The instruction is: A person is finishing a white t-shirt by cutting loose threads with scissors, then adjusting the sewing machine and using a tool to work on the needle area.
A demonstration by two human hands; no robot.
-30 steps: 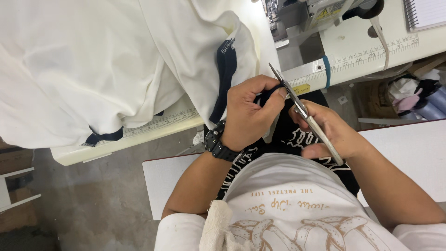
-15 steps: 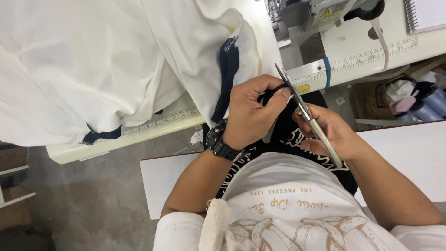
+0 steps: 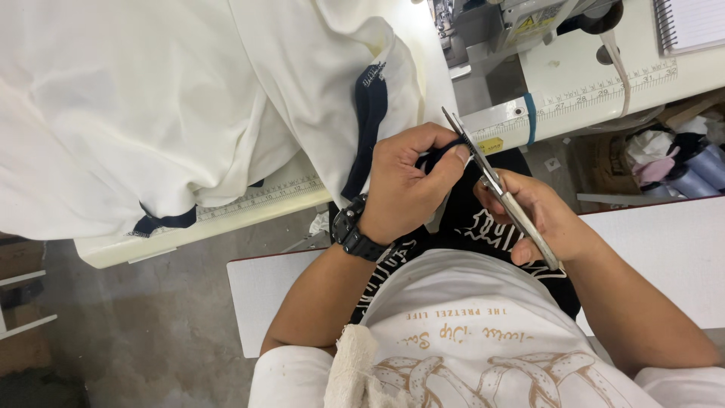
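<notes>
- Navy trim (image 3: 442, 151), a thin dark strip running off the cream garment (image 3: 151, 98), sits pinched in the fingers of our left hand (image 3: 404, 189) just below the edge of the worktop (image 3: 249, 208), with the blades of our thread snips (image 3: 483, 177) touching it at the fingertips.
- Cream garment, heaped across the worktop and hanging over its edge, crowds the cut from the left; we judge a fold could slide under the blades and get nicked.
- Worktop edge with its printed ruler strip lies just behind the snips and leaves us little room to swing them.
- Sewing machine (image 3: 513, 23) stands at the top, well apart from the hands.
- Right hand (image 3: 540, 219) is clamped around the pale handle of the snips; blades look nearly closed.
- Left fingertips lie right against the blades, so a slip could catch skin, or a slack trim could be cut crooked.
</notes>
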